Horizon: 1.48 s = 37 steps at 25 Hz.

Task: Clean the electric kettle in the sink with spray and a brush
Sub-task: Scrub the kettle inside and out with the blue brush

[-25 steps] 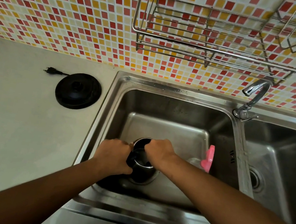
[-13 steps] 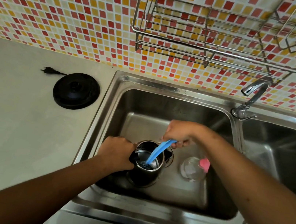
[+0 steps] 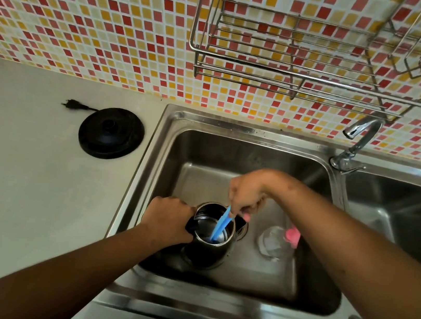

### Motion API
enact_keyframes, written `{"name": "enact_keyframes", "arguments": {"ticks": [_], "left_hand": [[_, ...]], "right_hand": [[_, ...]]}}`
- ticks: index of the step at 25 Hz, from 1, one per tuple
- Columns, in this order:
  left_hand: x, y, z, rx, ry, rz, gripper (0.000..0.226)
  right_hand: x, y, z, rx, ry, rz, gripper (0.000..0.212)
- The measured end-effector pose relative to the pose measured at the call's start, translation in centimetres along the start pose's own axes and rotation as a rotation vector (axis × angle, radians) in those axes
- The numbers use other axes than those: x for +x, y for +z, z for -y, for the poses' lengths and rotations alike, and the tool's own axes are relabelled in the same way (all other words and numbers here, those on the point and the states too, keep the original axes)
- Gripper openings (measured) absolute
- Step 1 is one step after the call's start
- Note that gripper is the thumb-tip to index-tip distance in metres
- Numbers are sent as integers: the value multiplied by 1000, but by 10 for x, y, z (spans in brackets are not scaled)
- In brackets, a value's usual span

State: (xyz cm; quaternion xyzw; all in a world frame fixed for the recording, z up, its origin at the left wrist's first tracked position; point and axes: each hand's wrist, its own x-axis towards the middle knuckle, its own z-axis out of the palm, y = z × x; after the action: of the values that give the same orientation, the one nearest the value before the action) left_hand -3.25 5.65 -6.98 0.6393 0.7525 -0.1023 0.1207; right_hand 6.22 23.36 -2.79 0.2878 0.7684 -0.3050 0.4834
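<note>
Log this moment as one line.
left hand grips kettle | right hand holds blue brush inside kettle | spray bottle in sink

The right hand (image 3: 249, 192), down over the mouth of the kettle (image 3: 206, 254) a second ago, is now lifted above the rim, pinching the brush (image 3: 221, 225), which stands steeper than half a second ago. The arm (image 3: 335, 232) no longer covers the bottle (image 3: 273, 244).

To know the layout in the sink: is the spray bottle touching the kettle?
Apart. The head view shows bare sink floor between the kettle and the spray bottle.
</note>
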Motion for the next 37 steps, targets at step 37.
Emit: {"name": "enact_keyframes", "arguments": {"ticks": [37], "left_hand": [[4, -2, 1, 13, -23, 59, 35]], "right_hand": [[-26, 56, -15, 1291, 32, 39, 24]]}}
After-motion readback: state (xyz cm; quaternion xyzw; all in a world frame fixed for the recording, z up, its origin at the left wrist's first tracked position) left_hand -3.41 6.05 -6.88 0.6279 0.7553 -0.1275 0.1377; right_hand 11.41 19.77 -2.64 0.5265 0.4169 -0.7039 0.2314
